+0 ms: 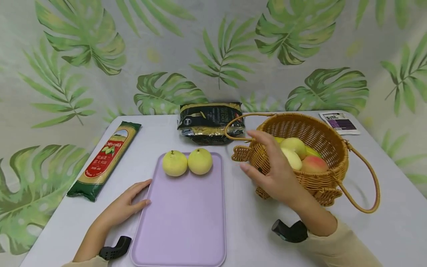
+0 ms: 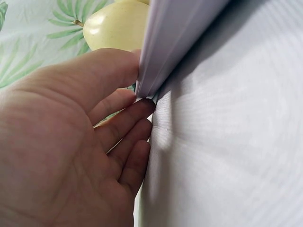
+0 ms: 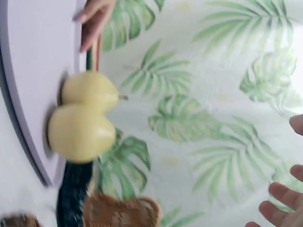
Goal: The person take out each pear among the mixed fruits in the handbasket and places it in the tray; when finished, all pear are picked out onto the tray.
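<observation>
Two pale yellow pears [image 1: 187, 162] stand side by side at the far end of a lilac tray [image 1: 186, 222]. My left hand [image 1: 128, 202] touches the tray's left edge with its thumb and fingertips; in the left wrist view the fingers [image 2: 125, 123] lie fairly straight along the rim. My right hand [image 1: 275, 170] is raised in front of a wicker basket [image 1: 337, 148], fingers spread and nothing held. Inside the basket are a round yellow-green fruit [image 1: 293, 147], a pale oval fruit [image 1: 291, 158] and a red-orange peach-like fruit [image 1: 314, 164]; the hand hides part of the basket.
A red and green spaghetti pack [image 1: 106, 159] lies left of the tray. Behind the tray sits a black pasta bag [image 1: 211, 120]. A purple and white sachet [image 1: 341, 123] is at the back right. The basket's looped handle [image 1: 373, 189] sticks out to the right.
</observation>
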